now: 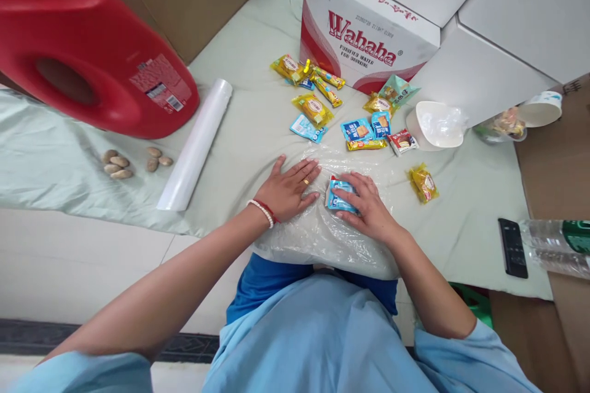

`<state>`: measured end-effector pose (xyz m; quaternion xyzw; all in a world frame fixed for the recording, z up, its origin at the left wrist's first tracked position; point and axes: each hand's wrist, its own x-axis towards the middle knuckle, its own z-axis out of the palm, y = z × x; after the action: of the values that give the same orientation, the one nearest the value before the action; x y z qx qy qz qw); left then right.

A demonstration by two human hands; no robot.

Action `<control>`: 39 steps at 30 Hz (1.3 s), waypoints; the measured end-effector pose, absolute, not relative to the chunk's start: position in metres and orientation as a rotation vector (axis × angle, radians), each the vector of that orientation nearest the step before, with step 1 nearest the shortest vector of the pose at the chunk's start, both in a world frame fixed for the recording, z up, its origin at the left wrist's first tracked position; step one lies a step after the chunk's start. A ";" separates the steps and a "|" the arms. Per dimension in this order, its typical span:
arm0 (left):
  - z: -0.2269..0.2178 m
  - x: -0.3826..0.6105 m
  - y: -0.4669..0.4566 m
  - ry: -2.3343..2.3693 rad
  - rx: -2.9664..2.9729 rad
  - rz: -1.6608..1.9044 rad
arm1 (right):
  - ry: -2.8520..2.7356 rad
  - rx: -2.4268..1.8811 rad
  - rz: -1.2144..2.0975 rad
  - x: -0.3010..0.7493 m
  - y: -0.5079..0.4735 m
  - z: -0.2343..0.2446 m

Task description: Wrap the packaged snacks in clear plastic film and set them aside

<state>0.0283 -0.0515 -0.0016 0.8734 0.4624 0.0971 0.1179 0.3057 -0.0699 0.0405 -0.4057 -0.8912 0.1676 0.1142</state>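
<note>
**Blue snack packet pinned on a plastic sheet, both hands flat**

Blue snack packet (340,195) lies on the clear plastic sheet (322,233) at the near edge of the desk (258,129), right under the right hand (366,206), whose fingers rest spread on top of it, pressing rather than closed around it. Left hand (288,187) sits just beside, palm down and open on the sheet, holding nothing. Packet looks light, small, crinkly and a bit slick (foil-type wrapper, contents probably brittle), so pinch it by the sealed end edges, not the middle. Sheet is thin, soft, clingy film; likely to wrinkle and slide on the cloth, best taken at a corner or edge.

Further out: a white roll (196,144) to the left, nuts (117,164) near the red jug (92,43). Scattered yellow and blue snack packets (341,116) beyond the hands, a white scoop (436,126), then the Wahaha carton (364,43) at the back. Black remote (512,247) off right.
</note>
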 end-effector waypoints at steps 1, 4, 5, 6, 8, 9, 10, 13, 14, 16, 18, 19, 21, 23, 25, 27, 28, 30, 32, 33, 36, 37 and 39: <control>-0.001 0.028 -0.051 1.349 2.552 0.279 | -2.567 -1.188 0.491 0.307 -0.073 0.044; 0.002 0.026 -0.051 1.329 2.535 0.258 | -2.394 -1.168 0.502 0.315 -0.091 0.055; 0.003 0.025 -0.050 1.324 2.525 0.255 | -2.350 -1.157 0.519 0.319 -0.102 0.058; 0.004 0.024 -0.050 1.320 2.513 0.256 | -2.322 -1.146 0.541 0.324 -0.114 0.060; 0.005 0.020 -0.050 1.315 2.491 0.274 | -2.320 -1.128 0.587 0.334 -0.142 0.059; 0.005 0.018 -0.050 1.312 2.484 0.289 | -2.337 -1.130 0.600 0.338 -0.158 0.056; 0.006 0.015 -0.051 1.307 2.482 0.309 | -2.359 -1.143 0.602 0.342 -0.172 0.052; 0.007 0.004 -0.055 1.297 2.495 0.403 | -2.383 -1.261 0.556 0.350 -0.207 0.035; 0.008 0.000 -0.058 1.304 2.507 0.438 | -2.370 -1.308 0.536 0.351 -0.215 0.029; 0.012 -0.008 -0.066 1.295 2.561 0.496 | -2.318 -1.366 0.507 0.351 -0.222 0.020; 0.017 -0.015 -0.077 1.174 2.646 0.521 | -2.258 -1.364 0.491 0.350 -0.221 0.016; 0.019 -0.019 -0.083 1.059 2.676 0.513 | -2.236 -1.347 0.490 0.349 -0.218 0.015; 0.022 -0.025 -0.094 0.828 2.659 0.444 | -2.221 -1.297 0.511 0.350 -0.210 0.016; 0.021 -0.031 -0.103 0.712 2.584 0.350 | -2.218 -1.245 0.575 0.353 -0.200 0.022; 0.017 -0.034 -0.109 0.701 2.529 0.301 | -2.207 -1.203 0.672 0.357 -0.188 0.031; 0.013 -0.035 -0.112 0.721 2.498 0.311 | -2.202 -1.184 0.774 0.361 -0.174 0.043; 0.012 -0.034 -0.112 0.734 2.477 0.329 | -2.204 -1.182 0.818 0.362 -0.165 0.049; 0.012 -0.033 -0.110 0.764 2.400 0.378 | -2.208 -1.201 0.872 0.364 -0.146 0.062; 0.015 -0.033 -0.103 0.798 2.271 0.436 | -2.206 -1.237 0.881 0.365 -0.125 0.074; 0.018 -0.033 -0.099 0.836 2.192 0.460 | -2.205 -1.252 0.877 0.365 -0.114 0.079; 0.026 -0.034 -0.084 1.000 1.957 0.503 | -2.168 -1.293 0.903 0.365 -0.084 0.087; 0.029 -0.034 -0.079 1.015 1.909 0.502 | -2.138 -1.314 0.939 0.364 -0.075 0.087; 0.032 -0.033 -0.072 0.946 1.901 0.480 | -2.057 -1.375 1.044 0.364 -0.061 0.085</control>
<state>-0.0327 -0.0721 0.0318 0.7735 0.3850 0.1954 0.4640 0.3639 -0.0610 0.0851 -0.4989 -0.7461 0.3786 0.2261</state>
